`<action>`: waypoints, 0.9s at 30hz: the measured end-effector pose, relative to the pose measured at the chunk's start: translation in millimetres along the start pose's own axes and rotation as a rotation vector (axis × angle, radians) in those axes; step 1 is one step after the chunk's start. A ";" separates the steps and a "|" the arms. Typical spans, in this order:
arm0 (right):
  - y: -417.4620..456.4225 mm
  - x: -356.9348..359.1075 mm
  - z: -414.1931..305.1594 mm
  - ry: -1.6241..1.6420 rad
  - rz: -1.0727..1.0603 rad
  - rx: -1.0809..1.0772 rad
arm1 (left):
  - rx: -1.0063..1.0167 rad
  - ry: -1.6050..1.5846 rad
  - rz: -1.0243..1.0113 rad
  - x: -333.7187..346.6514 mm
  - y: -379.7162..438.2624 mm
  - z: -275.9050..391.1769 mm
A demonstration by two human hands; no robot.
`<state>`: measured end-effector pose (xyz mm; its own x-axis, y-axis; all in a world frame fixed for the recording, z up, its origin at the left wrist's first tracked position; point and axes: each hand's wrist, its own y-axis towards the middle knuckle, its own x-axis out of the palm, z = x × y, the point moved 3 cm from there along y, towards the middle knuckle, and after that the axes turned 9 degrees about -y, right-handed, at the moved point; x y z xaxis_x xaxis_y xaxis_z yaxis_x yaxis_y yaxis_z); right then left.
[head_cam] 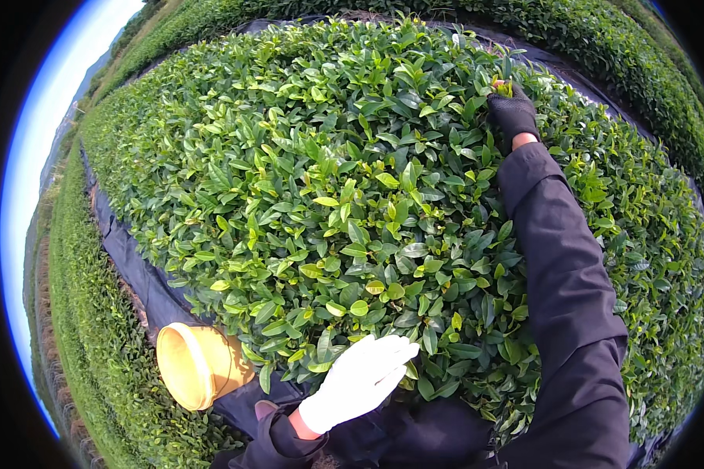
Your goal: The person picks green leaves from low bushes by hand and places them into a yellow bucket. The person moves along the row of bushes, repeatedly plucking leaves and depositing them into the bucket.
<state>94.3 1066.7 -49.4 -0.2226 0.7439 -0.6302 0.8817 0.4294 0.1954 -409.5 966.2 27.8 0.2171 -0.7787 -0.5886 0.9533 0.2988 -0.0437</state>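
Note:
A broad, dense tea bush [328, 193] with glossy dark leaves and paler young shoots fills the middle of the view. My right hand [511, 111], in a black glove with bare fingertips, reaches to the far right part of the bush. Between its thumb and fingers are a few yellow-green tea leaves [505, 89]. Low over the bush's near edge is my left hand [361, 378] in a white glove, fingers stretched out and the thumb slightly apart. Glare washes out the glove, and whether anything lies beneath the palm is hidden.
A yellow bucket [229, 360] with a wire handle leans at the lower left, its mouth facing left. Black ground sheeting [132, 252] runs between the rows. More tea rows [91, 328] stand at left and beyond [639, 76].

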 end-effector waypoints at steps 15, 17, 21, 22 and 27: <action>-90.4 -45.4 -46.1 1.080 -0.621 0.264 | -0.014 0.017 -0.003 -1.3 -5.3 -2.2; -40.3 -50.0 -6.8 1.204 -0.419 0.346 | -0.074 -0.018 0.015 -13.1 -8.7 2.2; 43.6 -52.7 40.2 1.152 0.109 0.530 | -0.203 -0.123 0.108 -35.0 -25.0 5.7; 53.6 -55.2 39.5 1.072 0.085 0.520 | -0.217 -0.147 0.125 -38.8 -33.3 3.9; 102.7 -28.6 45.9 0.658 -0.108 0.352 | -0.238 -0.107 0.183 -46.8 -60.7 4.5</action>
<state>210.3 1066.0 -45.8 -0.4205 0.9068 -0.0311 0.8972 0.4104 -0.1633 -476.6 982.0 61.6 0.4130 -0.7499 -0.5168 0.8233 0.5500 -0.1401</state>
